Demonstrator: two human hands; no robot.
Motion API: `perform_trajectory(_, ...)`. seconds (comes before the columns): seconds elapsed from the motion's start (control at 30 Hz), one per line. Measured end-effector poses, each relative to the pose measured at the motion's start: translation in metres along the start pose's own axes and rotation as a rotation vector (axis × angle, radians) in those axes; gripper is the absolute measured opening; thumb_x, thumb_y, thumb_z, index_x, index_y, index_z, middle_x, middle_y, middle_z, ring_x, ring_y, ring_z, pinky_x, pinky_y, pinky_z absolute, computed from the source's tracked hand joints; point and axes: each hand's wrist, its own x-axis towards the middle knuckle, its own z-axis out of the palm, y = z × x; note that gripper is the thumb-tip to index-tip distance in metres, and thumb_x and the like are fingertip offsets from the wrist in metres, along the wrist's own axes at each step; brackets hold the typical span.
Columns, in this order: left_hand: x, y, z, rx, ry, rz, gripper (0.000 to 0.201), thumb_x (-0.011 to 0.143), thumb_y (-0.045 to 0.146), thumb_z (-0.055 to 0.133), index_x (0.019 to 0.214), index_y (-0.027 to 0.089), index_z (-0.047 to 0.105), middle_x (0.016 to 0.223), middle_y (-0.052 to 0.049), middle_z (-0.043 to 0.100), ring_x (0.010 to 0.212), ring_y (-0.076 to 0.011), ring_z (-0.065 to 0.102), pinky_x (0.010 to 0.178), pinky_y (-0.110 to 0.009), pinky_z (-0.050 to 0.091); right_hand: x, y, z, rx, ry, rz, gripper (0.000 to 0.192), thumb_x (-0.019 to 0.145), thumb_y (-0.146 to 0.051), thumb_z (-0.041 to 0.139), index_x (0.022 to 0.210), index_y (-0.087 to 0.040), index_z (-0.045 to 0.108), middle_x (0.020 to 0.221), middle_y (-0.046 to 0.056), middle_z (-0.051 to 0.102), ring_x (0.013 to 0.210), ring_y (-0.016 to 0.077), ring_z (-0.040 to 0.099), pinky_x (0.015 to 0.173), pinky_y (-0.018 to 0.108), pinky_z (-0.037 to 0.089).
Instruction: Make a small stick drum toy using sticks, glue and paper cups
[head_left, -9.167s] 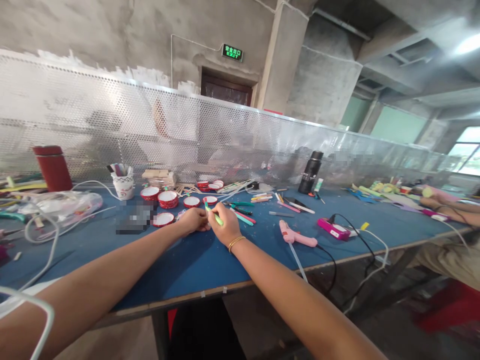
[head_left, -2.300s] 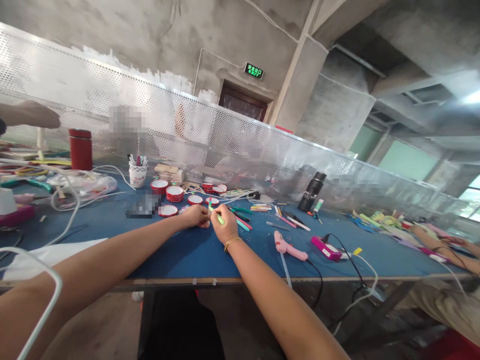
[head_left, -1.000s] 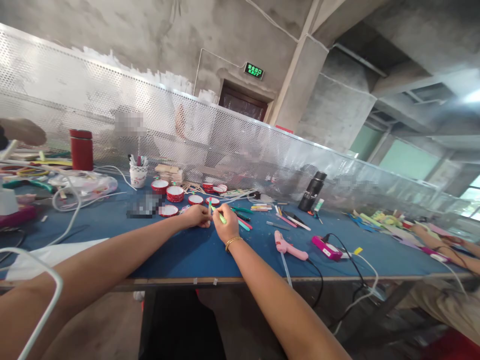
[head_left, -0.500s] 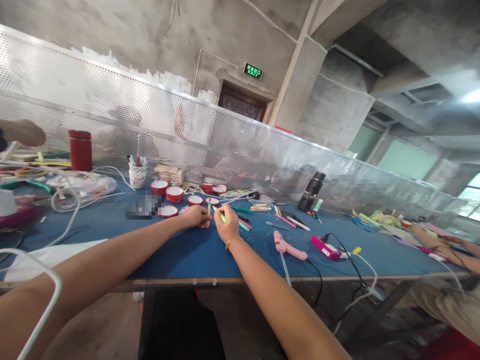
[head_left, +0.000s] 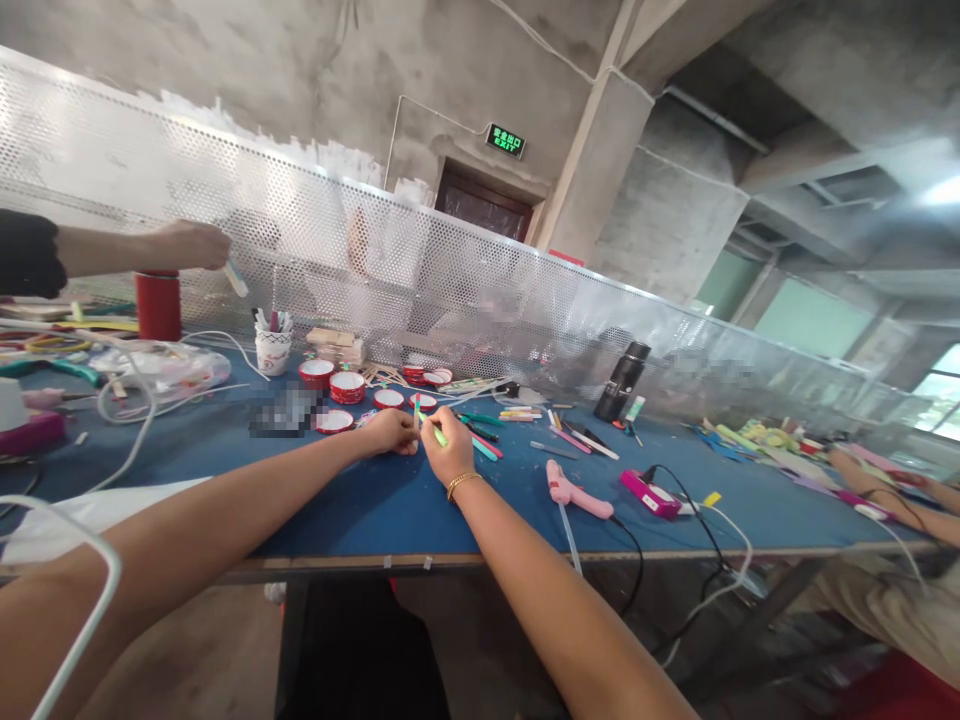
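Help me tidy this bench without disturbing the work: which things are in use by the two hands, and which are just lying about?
In use:
- green stick, pinched in the right hand
- small upright stick, at the left hand

Lying about:
- pink glue gun
- red-rimmed lids
- black flask
- red flask
- paper cup of pens
- magenta box
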Motion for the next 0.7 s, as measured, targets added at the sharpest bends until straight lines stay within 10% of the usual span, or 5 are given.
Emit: perform_trajectory(0.7, -0.0028, 0.0009, 0.0001, 0.004, 0.012, 0.018, 0.031, 0.067, 0.039, 0.087, 0.065, 0.019, 0.063, 0.063, -0.001, 0.071, 0.064, -0.0155, 0.07, 0.065, -0.023, 0.056, -0.0005, 0.0033, -0.001, 0.005, 0.03, 0.045, 0.017, 0.095, -0.028, 0.052, 0.078, -0.024, 0.052, 0.068, -0.001, 0.062, 0.064, 0.017, 0.059, 0.065, 0.026, 0.043)
